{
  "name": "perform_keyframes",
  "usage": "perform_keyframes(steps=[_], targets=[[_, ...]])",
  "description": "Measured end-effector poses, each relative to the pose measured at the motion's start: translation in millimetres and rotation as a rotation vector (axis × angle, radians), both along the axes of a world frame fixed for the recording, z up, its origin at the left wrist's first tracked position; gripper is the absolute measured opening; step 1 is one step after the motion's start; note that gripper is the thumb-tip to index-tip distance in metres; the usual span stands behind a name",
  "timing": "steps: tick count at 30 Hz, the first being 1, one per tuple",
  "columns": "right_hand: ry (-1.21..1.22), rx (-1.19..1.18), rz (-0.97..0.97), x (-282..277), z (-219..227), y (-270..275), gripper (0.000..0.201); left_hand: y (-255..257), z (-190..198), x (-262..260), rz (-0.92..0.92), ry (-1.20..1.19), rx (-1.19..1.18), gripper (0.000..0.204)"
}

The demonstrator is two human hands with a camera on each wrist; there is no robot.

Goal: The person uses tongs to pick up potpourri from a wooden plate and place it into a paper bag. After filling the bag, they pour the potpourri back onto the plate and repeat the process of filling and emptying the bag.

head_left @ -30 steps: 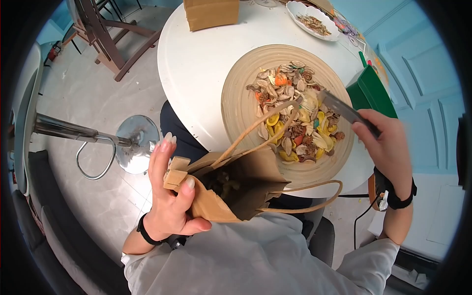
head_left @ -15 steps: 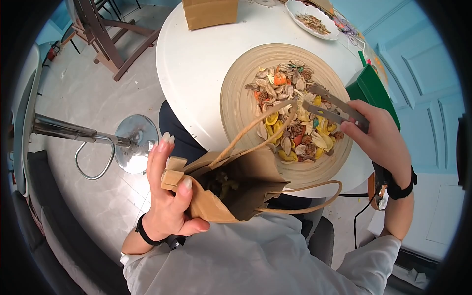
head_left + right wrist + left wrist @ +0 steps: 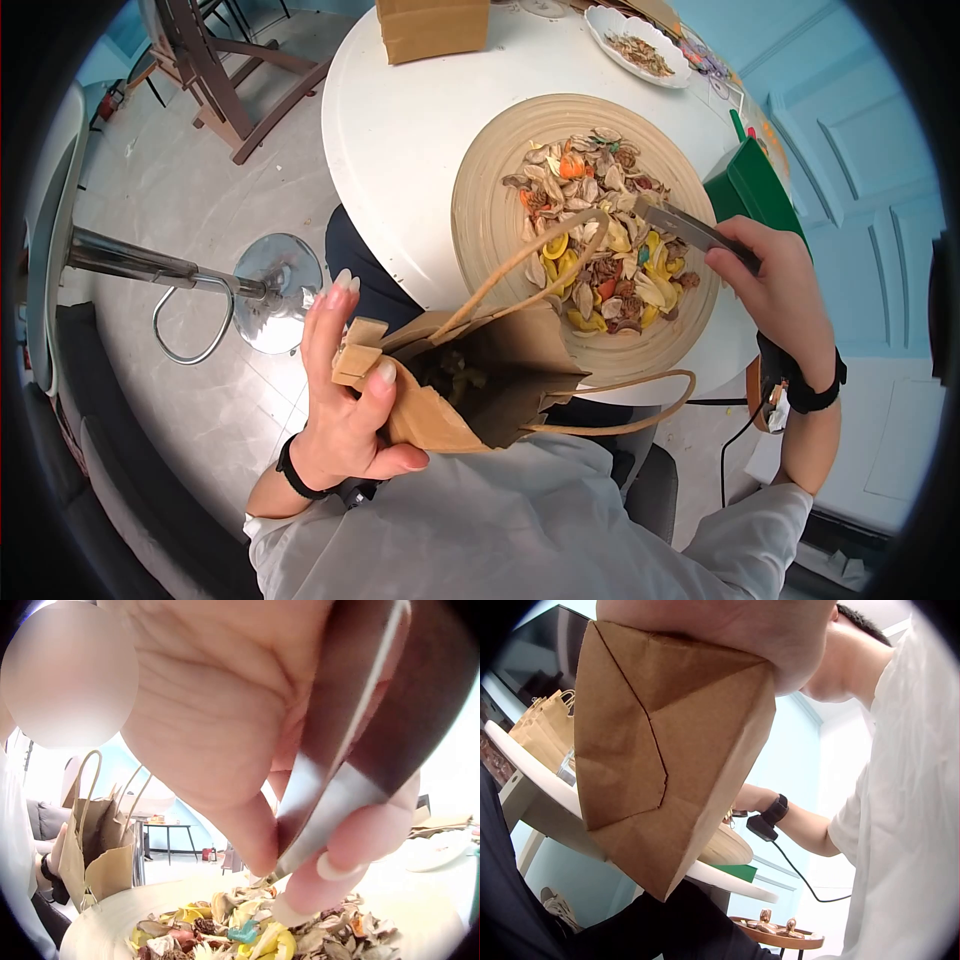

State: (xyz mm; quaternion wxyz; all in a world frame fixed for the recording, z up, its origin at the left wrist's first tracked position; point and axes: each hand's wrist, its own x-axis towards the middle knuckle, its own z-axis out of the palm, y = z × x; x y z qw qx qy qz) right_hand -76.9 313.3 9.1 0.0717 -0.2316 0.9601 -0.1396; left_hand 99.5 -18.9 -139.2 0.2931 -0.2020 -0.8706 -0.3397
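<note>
My left hand (image 3: 345,410) holds a brown paper bag (image 3: 440,410) by its side, thumb across the outside near the rim. The bag is tilted with its mouth open, and a few dim pieces show inside. A tan block-like piece (image 3: 358,352) sits by the rim between thumb and fingers. In the right wrist view, my right hand (image 3: 217,720) pinches metal tongs (image 3: 330,795) with thumb and fingers. The tongs' tips reach into dried potpourri (image 3: 600,270), a mix of petals, cones and yellow and orange pieces, on a round wooden plate (image 3: 485,200).
The plate stands on a round white table (image 3: 380,140). Behind it are another paper bag (image 3: 432,30) and a white scalloped dish (image 3: 675,72) with small dried bits. A green bin (image 3: 755,185) is at the right. One bag handle (image 3: 520,265) overlaps the plate in the head view.
The tongs, spread apart over the potpourri half a second ago, have come together with their tips in the pile. My left hand and the bag stay nearly still.
</note>
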Motion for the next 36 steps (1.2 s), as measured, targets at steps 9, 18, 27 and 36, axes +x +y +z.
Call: perform_keyframes(steps=[9, 18, 27, 36], targets=[[-0.305, -0.239, -0.105, 18.2, 26.7, 4.1, 0.013, 1.1, -1.9, 0.2, -0.002, 0.007, 0.005, 0.077], [-0.326, -0.221, 0.367, 34.5, 23.5, -29.3, 0.027, 0.5, -1.8, -0.8, -0.016, 0.02, -0.002, 0.077], [-0.356, -0.132, 0.129, 11.8, 29.5, -14.7, 0.038, 1.2, -1.8, -0.2, -0.007, 0.018, 0.007, 0.078], [-0.1, 0.153, 0.115, 6.2, -6.7, -25.4, 0.027, 0.5, -0.9, -0.8, -0.016, 0.02, -0.003, 0.077]])
